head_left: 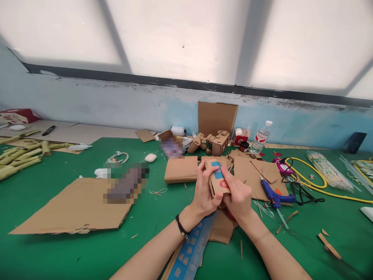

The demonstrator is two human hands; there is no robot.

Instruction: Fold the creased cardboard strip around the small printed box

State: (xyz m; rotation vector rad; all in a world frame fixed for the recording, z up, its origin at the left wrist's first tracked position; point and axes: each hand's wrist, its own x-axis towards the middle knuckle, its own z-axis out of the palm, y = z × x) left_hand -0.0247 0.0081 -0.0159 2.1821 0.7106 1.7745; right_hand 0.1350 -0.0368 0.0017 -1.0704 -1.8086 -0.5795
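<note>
Both of my hands grip a small folded cardboard piece (pixel 219 179) with blue and red print on it, held above the table. My left hand (pixel 202 190) wraps round its left side, with a dark braided bracelet on the wrist. On the right side, my right hand (pixel 239 194) presses the cardboard with its fingers. Below the hands lies a blue printed strip (pixel 189 249) beside cardboard scraps (pixel 221 229). A flat cardboard box (pixel 181 170) stands just behind my left hand. To the right rests a blue glue gun (pixel 274 194) with its glue stick sticking out.
A large cardboard sheet (pixel 75 206) covers the left of the green table (pixel 163 233). Cardboard models (pixel 218 142), a water bottle (pixel 260 138) and a small red and white box (pixel 241 136) stand at the back. A yellow cable (pixel 323 175) and a bag of sticks (pixel 329 171) lie right.
</note>
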